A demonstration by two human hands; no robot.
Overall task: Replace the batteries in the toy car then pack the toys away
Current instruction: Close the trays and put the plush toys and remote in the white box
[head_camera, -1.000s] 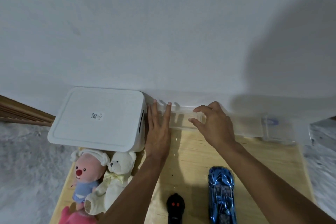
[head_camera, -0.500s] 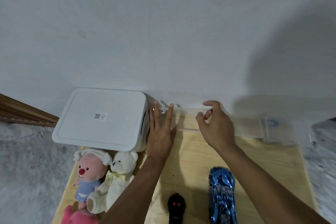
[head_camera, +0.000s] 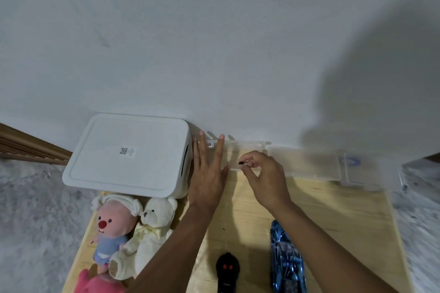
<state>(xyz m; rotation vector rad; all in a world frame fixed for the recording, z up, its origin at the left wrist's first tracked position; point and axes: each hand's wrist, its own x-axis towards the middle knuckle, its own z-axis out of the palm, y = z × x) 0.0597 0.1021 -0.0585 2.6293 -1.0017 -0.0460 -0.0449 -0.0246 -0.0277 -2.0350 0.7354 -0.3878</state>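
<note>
A blue toy car (head_camera: 287, 257) lies at the near right of the wooden board (head_camera: 333, 216), with a black remote (head_camera: 227, 271) to its left. A clear plastic case (head_camera: 247, 150) stands against the wall. My left hand (head_camera: 207, 173) lies flat on the case's left end, fingers spread and holding nothing. My right hand (head_camera: 262, 173) hovers over the case's near edge, thumb and forefinger pinched on a small dark object (head_camera: 241, 162); I cannot tell what it is.
A white lidded storage box (head_camera: 128, 154) sits at the back left, touching my left hand. A pink plush (head_camera: 112, 223), a cream teddy bear (head_camera: 152, 228) and another pink toy (head_camera: 95, 283) lie at the near left. More clear cases (head_camera: 307, 162) line the wall to the right.
My right hand has come back from the case's far edge to its near edge and now pinches a small dark object. My left hand has stayed flat on the case.
</note>
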